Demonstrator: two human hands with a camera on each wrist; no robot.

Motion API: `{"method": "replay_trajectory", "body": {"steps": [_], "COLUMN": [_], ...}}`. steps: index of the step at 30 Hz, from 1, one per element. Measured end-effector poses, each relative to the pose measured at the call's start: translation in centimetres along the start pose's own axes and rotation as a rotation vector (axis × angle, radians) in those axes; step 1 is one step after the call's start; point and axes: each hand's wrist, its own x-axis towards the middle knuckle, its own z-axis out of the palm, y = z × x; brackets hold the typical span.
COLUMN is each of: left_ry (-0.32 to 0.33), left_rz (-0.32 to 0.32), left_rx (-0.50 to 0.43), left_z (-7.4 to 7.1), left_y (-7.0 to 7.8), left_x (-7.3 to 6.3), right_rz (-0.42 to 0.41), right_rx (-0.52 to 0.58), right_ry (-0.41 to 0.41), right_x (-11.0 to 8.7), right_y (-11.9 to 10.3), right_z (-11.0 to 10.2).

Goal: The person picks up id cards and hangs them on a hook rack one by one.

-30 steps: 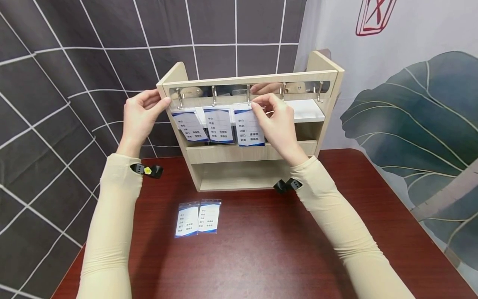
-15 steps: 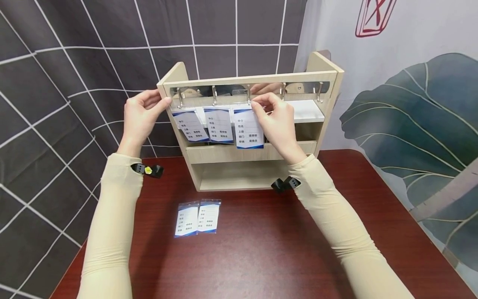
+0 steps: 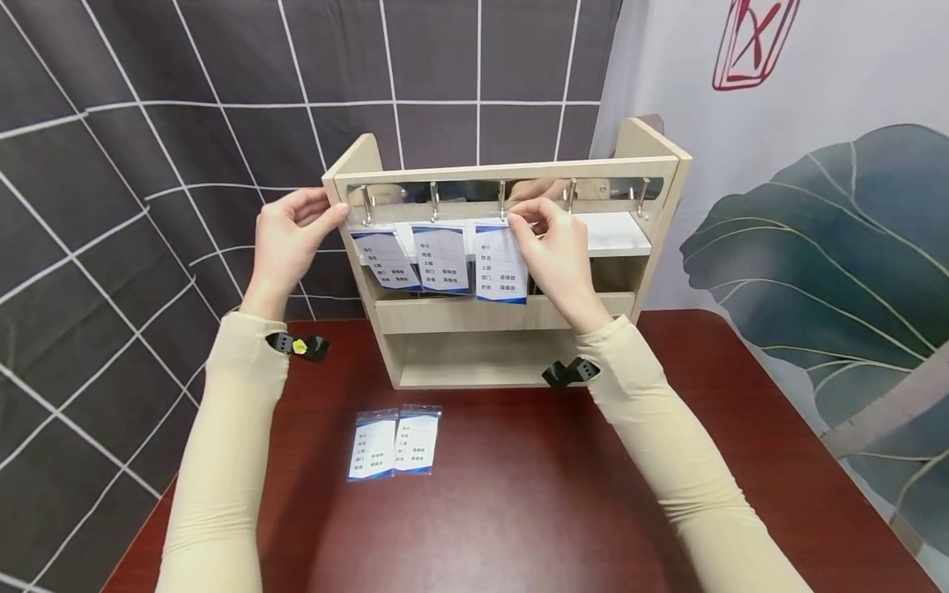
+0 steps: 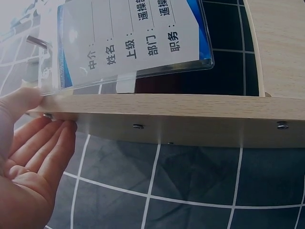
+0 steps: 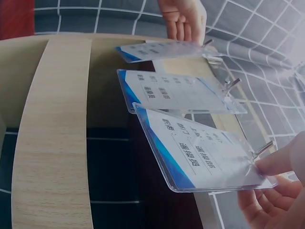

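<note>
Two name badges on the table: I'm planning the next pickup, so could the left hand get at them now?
Probably yes, after letting go: the left hand grips the shelf's side panel, but nothing visible covers the name badges.

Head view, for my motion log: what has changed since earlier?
The ID badge pinched by the right hand swung slightly leftward at its lower end. Neither hand let go. The left hand still grips the wooden hook rack; both badges on the table stayed put.

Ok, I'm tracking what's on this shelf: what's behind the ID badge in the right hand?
Behind the ID badge, a white panel shows to either side, and a wooden crossbar passes its lower edge. The badge and right hand hide the rest.
</note>
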Motion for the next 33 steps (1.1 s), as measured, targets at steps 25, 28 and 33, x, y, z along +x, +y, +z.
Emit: {"method": "replay_trajectory", "body": {"steps": [25,28,33], "left_ry": [0.007,0.011,0.013], "left_rz": [-0.002,-0.001,-0.003], "left_rx": [-0.002,-0.001,-0.024], "left_z": [0.0,0.1,0.1], "left_y": [0.1,0.1,-0.1], "left_x": [0.0,-0.1,-0.1], "right_rz": [-0.023,-0.022,-0.042], "right_rx": [-0.054,-0.050,-0.040], "right_ry": [-0.187,-0.191,-0.182], "right_x": [0.6,0.5,0.4], "right_y": [0.0,0.0,0.3], "right_z": [-1.3,-1.4,-1.5]}}
